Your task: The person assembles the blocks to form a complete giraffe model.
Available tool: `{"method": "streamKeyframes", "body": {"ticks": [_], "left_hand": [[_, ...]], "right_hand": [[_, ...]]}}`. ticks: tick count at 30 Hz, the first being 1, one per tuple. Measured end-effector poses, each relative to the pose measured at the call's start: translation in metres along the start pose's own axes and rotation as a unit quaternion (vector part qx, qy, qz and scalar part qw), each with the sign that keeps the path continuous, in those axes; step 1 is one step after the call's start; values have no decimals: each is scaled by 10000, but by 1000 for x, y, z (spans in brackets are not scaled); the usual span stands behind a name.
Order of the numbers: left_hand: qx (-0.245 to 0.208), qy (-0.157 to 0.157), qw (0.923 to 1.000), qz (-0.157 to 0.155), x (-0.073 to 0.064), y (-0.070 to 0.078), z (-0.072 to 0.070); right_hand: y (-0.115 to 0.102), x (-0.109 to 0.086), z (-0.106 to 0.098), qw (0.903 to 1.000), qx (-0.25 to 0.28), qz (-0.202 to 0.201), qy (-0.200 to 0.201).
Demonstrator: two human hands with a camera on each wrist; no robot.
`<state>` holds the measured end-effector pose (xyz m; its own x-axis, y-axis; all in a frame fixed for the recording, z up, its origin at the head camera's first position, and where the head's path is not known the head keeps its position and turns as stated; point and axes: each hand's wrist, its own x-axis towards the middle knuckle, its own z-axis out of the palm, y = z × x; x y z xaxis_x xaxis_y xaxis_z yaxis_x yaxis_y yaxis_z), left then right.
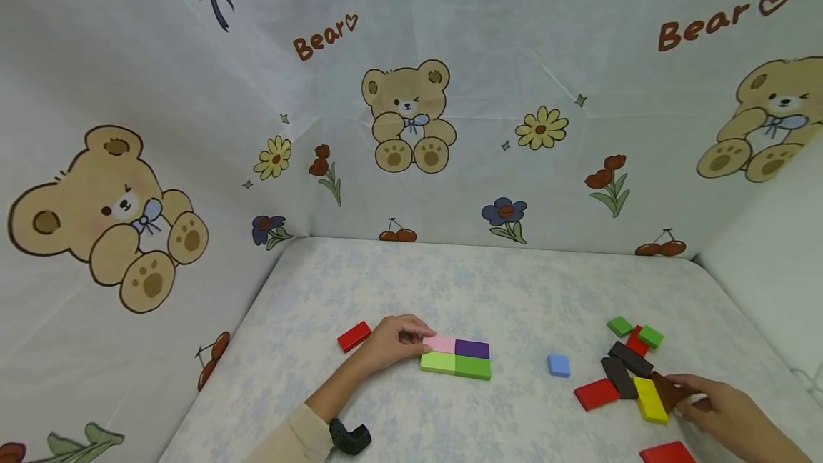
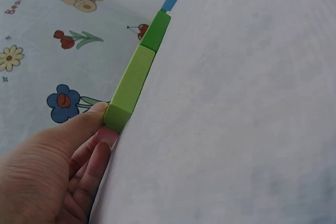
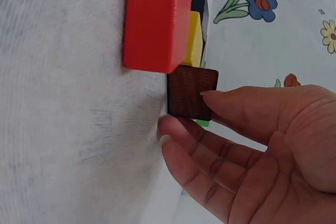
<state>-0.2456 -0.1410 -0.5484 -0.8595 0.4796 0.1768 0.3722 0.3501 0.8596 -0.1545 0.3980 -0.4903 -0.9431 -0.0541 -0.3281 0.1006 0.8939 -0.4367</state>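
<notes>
Four-part block rectangle on the table: a pink block [image 1: 440,344] and a purple block [image 1: 472,349] at the back, a light green block [image 1: 439,362] and a green block [image 1: 472,367] in front. At its left end my left hand [image 1: 391,343] pinches the pink block; in the left wrist view the thumb lies against the light green block's [image 2: 130,82] end corner. Far to the right, my right hand [image 1: 723,409] holds a dark brown block [image 1: 667,393] between thumb and fingers, its square end [image 3: 192,93] facing the right wrist view. A yellow block [image 1: 651,400] lies right beside it.
Left of the brown block lie two black blocks [image 1: 619,378] and a red block [image 1: 596,394]; behind are two small green blocks [image 1: 620,326] and another red one. A blue block [image 1: 559,365] sits mid-right. One red block [image 1: 354,336] lies behind my left wrist, another [image 1: 669,453] in front.
</notes>
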Motion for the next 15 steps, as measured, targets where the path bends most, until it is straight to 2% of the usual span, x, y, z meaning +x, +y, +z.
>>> {"method": "streamKeyframes", "body": {"ticks": [7,15], "left_hand": [[28,66,10000,-2,-1,0,-1],[16,68,10000,-24,-1,0,0]], "right_hand": [[2,6,2,9992,-195,-241,268],[3,6,1,9996,-94,-196,179]]}}
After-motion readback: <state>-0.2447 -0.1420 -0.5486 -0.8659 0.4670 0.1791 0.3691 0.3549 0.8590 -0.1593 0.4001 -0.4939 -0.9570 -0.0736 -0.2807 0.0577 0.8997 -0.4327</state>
